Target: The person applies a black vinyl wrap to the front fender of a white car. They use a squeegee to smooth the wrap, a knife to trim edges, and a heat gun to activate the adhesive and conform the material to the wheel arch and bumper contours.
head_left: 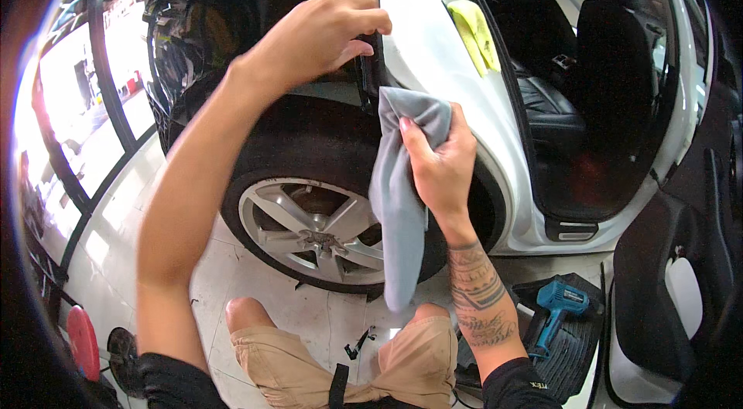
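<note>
Black sleeves edge the lower rim of the view, with two bare forearms reaching up from them past beige shorts. Gripped in the right hand is a grey-blue cloth: the thumb presses on its near face just below the top fold, while the fingers bend round behind it, their tips hidden. Above the thumb the cloth bunches into a short peak that leans left; below the grip it hangs as a long, loose tail in front of the wheel, its rounded lower end well below the fingers.

The left hand is higher up and further left, fingers loosely curled and thumb apart from them — it has hold of nothing. Its fingertips overlap the border between dark glossy bodywork and a white body panel; whether they touch it I cannot tell. The cloth's peak is just below this hand, apart from its fingers.

A yellow-green cloth lies on the white panel by the door opening. Behind the grey-blue tail is a silver spoked alloy wheel — and to the right, a blue pistol-grip power tool rests on a black mat.
</note>
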`<state>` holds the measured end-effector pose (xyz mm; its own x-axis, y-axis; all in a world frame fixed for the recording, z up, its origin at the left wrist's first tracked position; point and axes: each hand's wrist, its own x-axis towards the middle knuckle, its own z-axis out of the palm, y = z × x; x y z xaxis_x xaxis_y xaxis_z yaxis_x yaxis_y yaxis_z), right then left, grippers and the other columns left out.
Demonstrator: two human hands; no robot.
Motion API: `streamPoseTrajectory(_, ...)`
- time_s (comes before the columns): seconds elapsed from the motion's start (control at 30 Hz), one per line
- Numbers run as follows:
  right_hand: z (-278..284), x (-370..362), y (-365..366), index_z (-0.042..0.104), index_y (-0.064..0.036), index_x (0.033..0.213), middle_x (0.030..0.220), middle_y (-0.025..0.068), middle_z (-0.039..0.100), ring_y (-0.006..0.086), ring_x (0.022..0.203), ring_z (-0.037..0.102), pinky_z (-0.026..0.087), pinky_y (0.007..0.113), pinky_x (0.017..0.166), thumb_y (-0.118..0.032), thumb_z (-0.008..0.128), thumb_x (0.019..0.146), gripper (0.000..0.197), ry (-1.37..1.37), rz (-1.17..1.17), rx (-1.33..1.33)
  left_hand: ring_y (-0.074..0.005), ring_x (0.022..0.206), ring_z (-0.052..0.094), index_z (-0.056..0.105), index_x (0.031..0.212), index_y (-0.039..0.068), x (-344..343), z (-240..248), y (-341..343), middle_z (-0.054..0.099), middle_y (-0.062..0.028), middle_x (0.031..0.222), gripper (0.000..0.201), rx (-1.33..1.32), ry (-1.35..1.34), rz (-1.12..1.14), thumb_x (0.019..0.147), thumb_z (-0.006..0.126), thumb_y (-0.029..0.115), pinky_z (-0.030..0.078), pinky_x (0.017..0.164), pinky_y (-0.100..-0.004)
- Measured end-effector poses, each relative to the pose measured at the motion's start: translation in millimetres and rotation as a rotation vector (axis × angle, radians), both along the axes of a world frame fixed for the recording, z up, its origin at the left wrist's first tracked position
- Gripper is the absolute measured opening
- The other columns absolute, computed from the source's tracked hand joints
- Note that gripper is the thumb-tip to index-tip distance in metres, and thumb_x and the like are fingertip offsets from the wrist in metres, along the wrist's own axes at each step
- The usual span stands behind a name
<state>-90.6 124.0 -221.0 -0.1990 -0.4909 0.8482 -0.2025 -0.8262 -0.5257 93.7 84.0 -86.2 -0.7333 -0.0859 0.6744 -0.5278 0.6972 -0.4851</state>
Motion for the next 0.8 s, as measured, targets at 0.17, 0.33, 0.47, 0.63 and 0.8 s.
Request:
streamPoseTrajectory(0.17,7,16,-13,0.058,0.0035,0.092,0.069,0.0144,0.066,0.0209,0.061,0.066,0.05,0.033,0.059,-0.007,0.068,0.082,0.018,0.003,-0.038,0.003,-0.0284,0.1,0.061,0.058,0.091,0.005,-4,31,-20,0.061,-0.0089,0.095,0.032,0.047,-0.442,0.173,0.068,0.079,0.014,0.053,0.086,-0.0389)
streamPoseTrajectory(0.33,-2,11,-20,0.058,0.0032,0.092,0.069,0.0148,0.066,0.0209,0.06,0.065,0.05,0.033,0.059,-0.008,0.069,0.082,0.019,0.003,-0.042,0.006,-0.0259,0.098,0.067,0.063,0.094,0.004,-17,40,-10,0.069,-0.0095,0.094,0.028,0.0,-0.648,0.299,0.072,0.078,0.011,0.056,0.085,-0.0362)
streamPoseTrajectory(0.47,-4,9,-22,0.058,0.003,0.091,0.069,0.0148,0.066,0.0211,0.059,0.065,0.049,0.033,0.059,-0.008,0.07,0.081,0.019,-0.012,-0.026,-0.001,-0.0245,0.101,0.066,0.062,0.095,0.004,-20,41,-10,0.068,-0.0092,0.097,0.028,-0.116,-0.758,0.191,0.073,0.077,0.012,0.057,0.086,-0.0344)
streamPoseTrajectory(0.63,-2,19,-23,0.056,0.003,0.094,0.069,0.0164,0.065,0.028,0.059,0.066,0.049,0.036,0.057,-0.008,0.069,0.083,0.02,0.037,-0.088,-0.034,-0.0243,0.104,0.064,0.062,0.1,0.005,-14,44,-16,0.066,-0.0098,0.1,0.031,-0.129,-0.811,0.135,0.074,0.076,0.013,0.058,0.086,-0.032)
streamPoseTrajectory(0.8,2,31,-25,0.052,0.005,0.1,0.07,0.0217,0.064,0.0394,0.062,0.065,0.05,0.043,0.056,-0.009,0.067,0.085,0.025,0.146,-0.212,-0.132,-0.0256,0.103,0.065,0.063,0.1,0.004,-21,45,-20,0.067,-0.0102,0.099,0.035,-0.13,-0.79,0.172,0.071,0.079,0.015,0.058,0.086,-0.0321)
